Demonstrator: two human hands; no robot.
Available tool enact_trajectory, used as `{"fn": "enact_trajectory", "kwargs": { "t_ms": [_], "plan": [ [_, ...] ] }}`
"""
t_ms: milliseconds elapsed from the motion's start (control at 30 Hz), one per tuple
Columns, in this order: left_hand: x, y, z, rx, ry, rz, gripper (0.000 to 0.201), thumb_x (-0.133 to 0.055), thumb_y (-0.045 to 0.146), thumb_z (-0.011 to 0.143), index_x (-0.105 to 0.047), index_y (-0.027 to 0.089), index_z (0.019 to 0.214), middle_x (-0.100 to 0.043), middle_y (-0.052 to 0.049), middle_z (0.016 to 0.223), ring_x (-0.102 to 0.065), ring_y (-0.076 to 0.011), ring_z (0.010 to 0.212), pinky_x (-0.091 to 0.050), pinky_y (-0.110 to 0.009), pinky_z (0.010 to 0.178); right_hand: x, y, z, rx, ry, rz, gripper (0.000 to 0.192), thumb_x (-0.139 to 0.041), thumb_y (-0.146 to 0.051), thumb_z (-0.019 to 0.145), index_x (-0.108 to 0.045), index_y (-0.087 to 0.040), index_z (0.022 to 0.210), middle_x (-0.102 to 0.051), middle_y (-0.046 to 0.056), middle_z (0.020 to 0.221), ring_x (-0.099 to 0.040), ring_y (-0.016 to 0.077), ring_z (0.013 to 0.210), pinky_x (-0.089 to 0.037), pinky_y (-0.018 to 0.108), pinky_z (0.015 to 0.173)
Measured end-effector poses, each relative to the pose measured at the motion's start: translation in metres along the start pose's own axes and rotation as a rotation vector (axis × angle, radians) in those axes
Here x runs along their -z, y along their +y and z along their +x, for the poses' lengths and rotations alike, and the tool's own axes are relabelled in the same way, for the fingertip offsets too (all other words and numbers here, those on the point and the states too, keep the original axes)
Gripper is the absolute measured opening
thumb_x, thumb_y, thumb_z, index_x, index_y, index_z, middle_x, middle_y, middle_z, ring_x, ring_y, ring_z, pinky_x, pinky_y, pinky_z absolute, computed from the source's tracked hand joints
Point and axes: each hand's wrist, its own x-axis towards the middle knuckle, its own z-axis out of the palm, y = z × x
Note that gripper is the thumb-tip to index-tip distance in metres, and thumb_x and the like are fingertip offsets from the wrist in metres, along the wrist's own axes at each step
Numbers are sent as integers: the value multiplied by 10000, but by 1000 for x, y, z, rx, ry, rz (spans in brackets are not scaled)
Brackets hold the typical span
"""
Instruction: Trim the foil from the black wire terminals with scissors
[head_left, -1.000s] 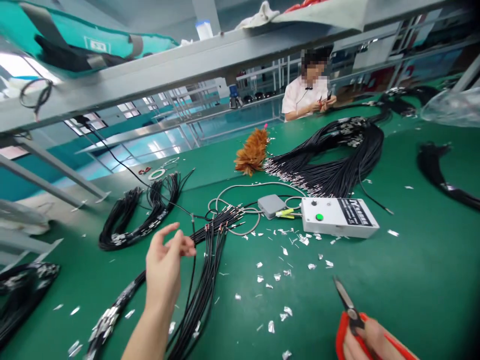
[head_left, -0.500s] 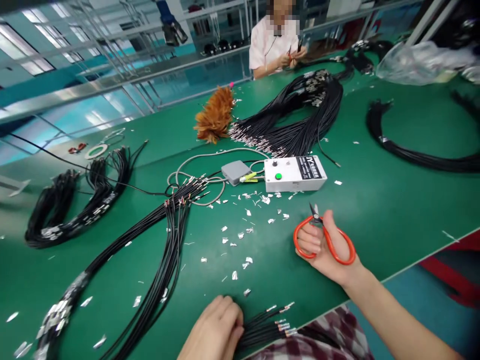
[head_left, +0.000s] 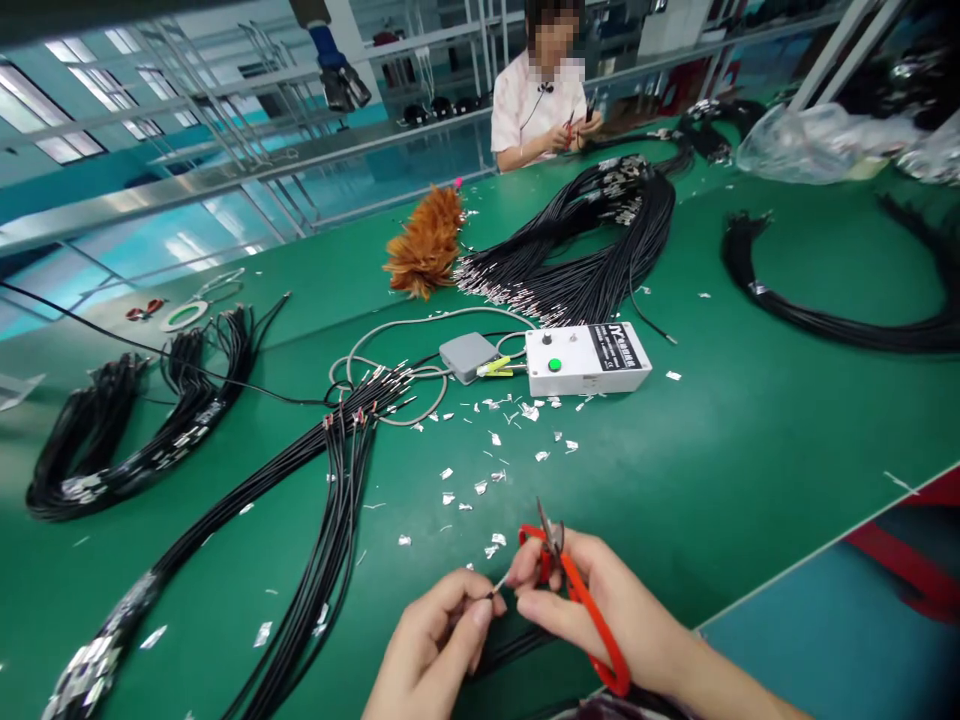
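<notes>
Head view: thin wire end [head_left: 496, 585] pinched between left hand [head_left: 435, 645] fingers at the surface's near edge, touching right hand [head_left: 600, 610], whose fingers grip red scissors [head_left: 574, 590]. Black cable bundle [head_left: 322, 520] lies just left; white control box [head_left: 585, 358] beyond, foil scraps [head_left: 495, 470] between.

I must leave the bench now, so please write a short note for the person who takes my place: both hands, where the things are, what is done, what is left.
Left hand: pinches the tip of one black wire at the table's near edge.
Right hand: grip on the red-handled scissors, blades at that wire tip.
On the green table: white tester box, grey pedal box, feather duster, loose black wires.
Done: many silver clippings lie scattered.
Left: the wire in hand; I cannot tell which bundles are already trimmed.
</notes>
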Motion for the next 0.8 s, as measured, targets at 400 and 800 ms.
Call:
{"fn": "enact_trajectory", "kwargs": {
  "t_ms": [400,800],
  "plan": [
    [-36,11,5,-83,117,-107,275,-646,417,786,-611,166,678,-505,28,554,-449,-108,530,-349,-202,531,14,-11,-1,35,47,395,194,-669,-338,799,-569,-173,782,-602,7,805,-526,116,692,-393,235,662],
    [-30,14,0,-307,280,116,109,-606,246,820,-623,209,719,-574,39,589,-532,-122,535,-422,-189,519,3,1,6,-80,-3,570,282,-799,-267,657,-554,-177,765,-608,-19,725,-526,101,669,-393,213,645]
  ]
}}
